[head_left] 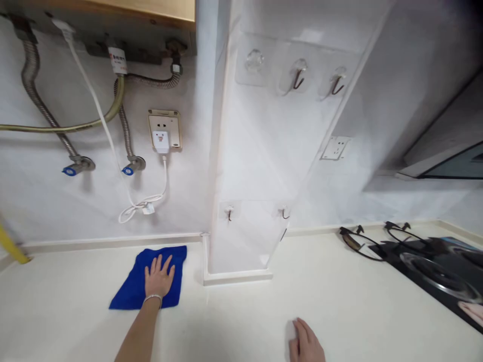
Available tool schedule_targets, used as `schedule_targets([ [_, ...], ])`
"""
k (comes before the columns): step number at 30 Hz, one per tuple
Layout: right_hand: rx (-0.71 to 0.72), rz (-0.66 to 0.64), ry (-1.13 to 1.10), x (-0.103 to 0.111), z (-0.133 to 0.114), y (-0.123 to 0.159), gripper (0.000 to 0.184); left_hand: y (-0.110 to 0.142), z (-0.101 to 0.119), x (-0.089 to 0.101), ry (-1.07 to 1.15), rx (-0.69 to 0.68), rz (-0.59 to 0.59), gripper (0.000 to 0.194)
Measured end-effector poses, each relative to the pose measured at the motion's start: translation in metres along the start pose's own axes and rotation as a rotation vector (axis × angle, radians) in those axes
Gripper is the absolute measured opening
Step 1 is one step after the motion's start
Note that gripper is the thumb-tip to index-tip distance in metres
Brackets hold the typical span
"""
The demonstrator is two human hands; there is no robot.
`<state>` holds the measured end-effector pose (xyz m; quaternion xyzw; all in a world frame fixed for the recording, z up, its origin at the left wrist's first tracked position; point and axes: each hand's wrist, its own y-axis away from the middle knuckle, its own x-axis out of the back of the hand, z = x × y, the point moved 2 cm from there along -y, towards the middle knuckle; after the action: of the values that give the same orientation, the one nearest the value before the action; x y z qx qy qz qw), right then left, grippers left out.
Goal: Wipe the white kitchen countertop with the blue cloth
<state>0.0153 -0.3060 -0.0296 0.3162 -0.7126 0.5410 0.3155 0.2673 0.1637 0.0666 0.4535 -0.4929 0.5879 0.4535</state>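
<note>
My left hand [159,281], with a bracelet at the wrist, lies flat with fingers spread on a blue cloth [130,291]. The cloth is spread on the white countertop [234,317] near the back wall, one corner pointing to the left. At the bottom edge my right hand [307,346] rests on or just over the countertop, only partly in view. Its fingers are loosely bent, the thumb is a little apart, and nothing shows in it.
A white pillar [249,246] with clear stick-on hooks [298,78] juts onto the counter. A gas stove [433,271] stands at right, with black wire-like frames [362,246] behind. Pipes, valves [130,168] and a plugged-in socket [165,125] line the left wall beneath a boxy unit [151,12].
</note>
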Motion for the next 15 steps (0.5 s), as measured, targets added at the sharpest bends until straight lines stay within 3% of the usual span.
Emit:
schedule_targets([
  [3,-0.044,0.020,0.005,0.008,-0.014,-0.004,0.036,0.019,-0.021,0.004,-0.020,0.085,-0.014,0.055],
  [6,-0.079,0.001,-0.005,0.016,-0.025,-0.007,0.040,0.040,-0.026,0.007,-0.032,0.141,0.001,0.056],
  [15,-0.109,-0.037,0.012,0.025,-0.035,-0.010,0.044,0.107,0.003,0.013,-0.152,0.111,0.069,0.058],
])
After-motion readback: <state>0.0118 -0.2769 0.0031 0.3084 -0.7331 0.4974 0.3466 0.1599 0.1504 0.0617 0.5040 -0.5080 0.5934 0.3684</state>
